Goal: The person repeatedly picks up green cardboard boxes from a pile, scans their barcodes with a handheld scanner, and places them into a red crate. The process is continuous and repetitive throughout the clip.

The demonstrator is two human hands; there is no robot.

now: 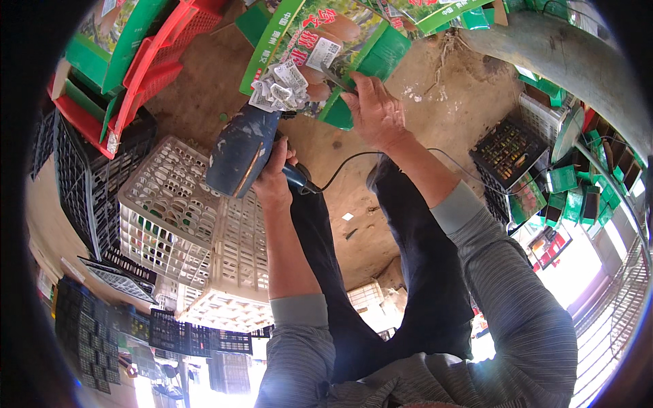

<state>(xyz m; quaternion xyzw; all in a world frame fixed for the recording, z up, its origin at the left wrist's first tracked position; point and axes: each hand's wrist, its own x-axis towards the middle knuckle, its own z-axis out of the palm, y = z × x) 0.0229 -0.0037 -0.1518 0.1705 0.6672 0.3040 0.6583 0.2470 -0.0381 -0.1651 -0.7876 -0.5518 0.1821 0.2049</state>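
Note:
My left hand [275,171] grips the handle of a scuffed dark blue hair dryer [242,148], its front end towards a carton. A bunch of crumpled white labels [280,86] sits at that front end; whether they stick to the dryer or lie on the carton I cannot tell. My right hand [377,109] pinches a thin metal blade [334,77] between thumb and fingers. Its tip reaches the lower edge of a white printed label [323,53] on the green cardboard carton [377,53], which bears kiwifruit pictures and writing.
White plastic crates [168,204] stand to my left, near black crates [76,178]. A red plastic crate [163,56] with green cartons is at upper left. The dryer's black cord [352,155] crosses the dirt-marked floor [352,245]. Several green boxes [571,204] lie in a heap on the right.

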